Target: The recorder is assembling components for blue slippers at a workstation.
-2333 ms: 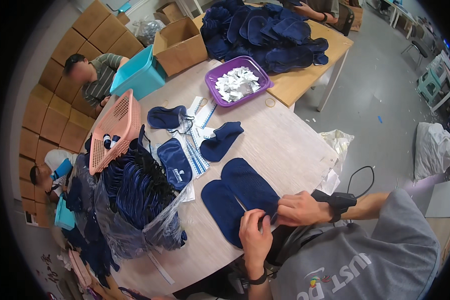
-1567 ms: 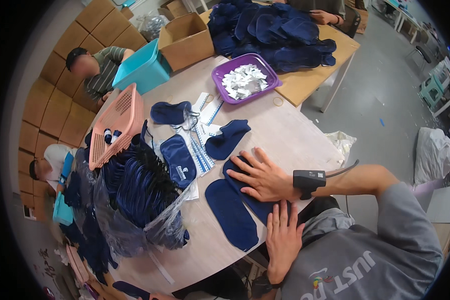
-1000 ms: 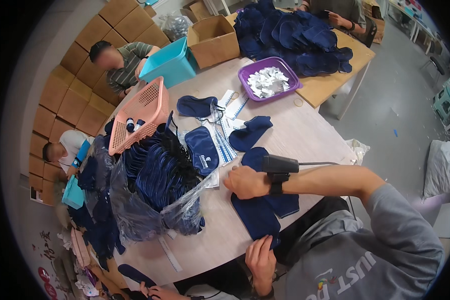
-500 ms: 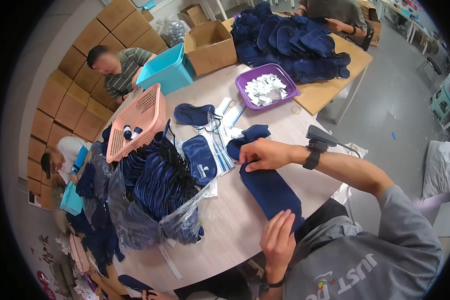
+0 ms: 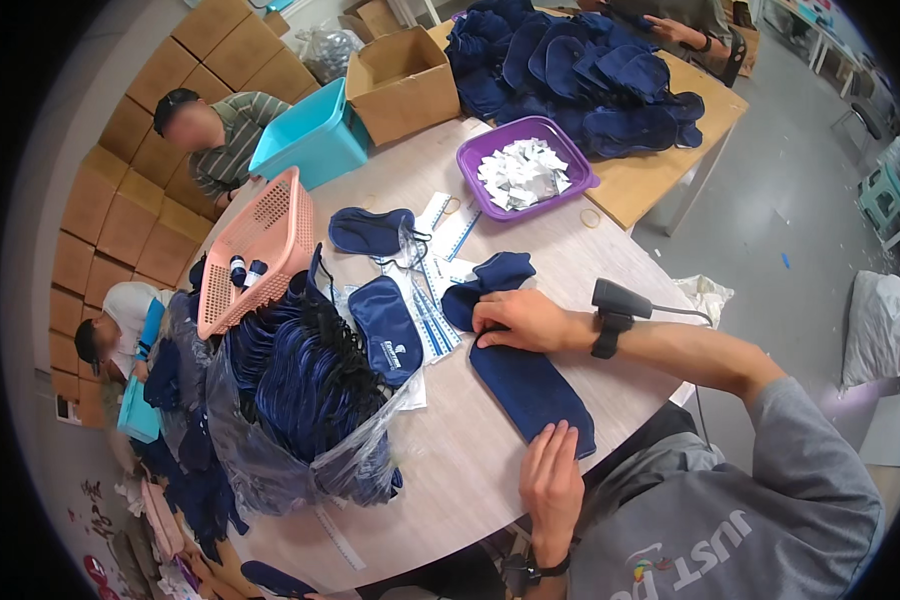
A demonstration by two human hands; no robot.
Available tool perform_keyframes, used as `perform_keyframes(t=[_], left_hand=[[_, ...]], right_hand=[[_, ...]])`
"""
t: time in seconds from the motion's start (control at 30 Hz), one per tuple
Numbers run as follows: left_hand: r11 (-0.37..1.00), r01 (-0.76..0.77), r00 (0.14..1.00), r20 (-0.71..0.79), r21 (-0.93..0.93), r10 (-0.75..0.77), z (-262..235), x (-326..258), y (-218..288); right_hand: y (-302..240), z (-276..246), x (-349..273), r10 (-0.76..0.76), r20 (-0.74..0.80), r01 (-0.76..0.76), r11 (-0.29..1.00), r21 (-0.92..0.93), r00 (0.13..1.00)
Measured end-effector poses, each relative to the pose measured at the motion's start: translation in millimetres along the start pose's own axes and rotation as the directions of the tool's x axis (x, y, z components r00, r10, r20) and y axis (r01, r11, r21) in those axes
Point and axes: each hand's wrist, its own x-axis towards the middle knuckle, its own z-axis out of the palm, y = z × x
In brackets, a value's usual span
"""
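Observation:
A long navy cloth piece (image 5: pixel 530 385) lies folded on the round table (image 5: pixel 450 470) in front of me. My left hand (image 5: pixel 550 480) rests flat on its near end, fingers spread. My right hand (image 5: pixel 515 320) presses on its far end with curled fingers, a black device (image 5: pixel 620 298) strapped at that wrist. Another crumpled navy piece (image 5: pixel 495 275) touches the far end just beyond my right hand.
A clear bag of navy eye masks (image 5: pixel 300 400) fills the table's left. A pink basket (image 5: pixel 255 250), single masks (image 5: pixel 385 315), paper strips (image 5: pixel 435 310), a purple tray of white packets (image 5: pixel 525 170), a cardboard box (image 5: pixel 405 80), a teal bin (image 5: pixel 310 135) and other seated people surround it.
The wide two-lobed navy piece is now a narrow folded strip. My right hand swept left over it, then to its far end; my left hand moved onto the near end.

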Motion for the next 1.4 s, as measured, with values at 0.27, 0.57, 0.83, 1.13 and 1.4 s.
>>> perform_keyframes(t=[0.27,0.57,0.83,1.13,1.4], left_hand=[[0.993,0.037,0.994,-0.099,-0.115,-0.048,-1.8,-8.1,-7.3],[0.991,-0.095,0.978,-0.196,-0.089,0.076,0.0,7.9,-6.4],[0.964,0.224,0.966,-0.095,-0.142,-0.239,-4.8,26.5,4.7],[0.921,0.376,0.92,-0.076,-0.102,-0.384,-2.5,41.8,-1.4],[0.971,0.24,0.962,-0.135,0.009,-0.237,-0.9,39.0,2.9]], right_hand=[[-45.6,-7.6,-43.6,-0.256,0.054,0.262,0.939,-0.223,0.965],[-31.4,12.9,-67.4,-0.243,0.134,0.277,0.831,-0.482,0.961],[-32.5,11.6,-66.3,-0.25,0.126,0.279,0.832,-0.48,0.96],[-28.0,10.6,-66.7,-0.22,0.153,0.264,0.87,-0.416,0.963],[-26.0,14.0,-69.0,-0.257,0.099,0.274,0.855,-0.44,0.961]])
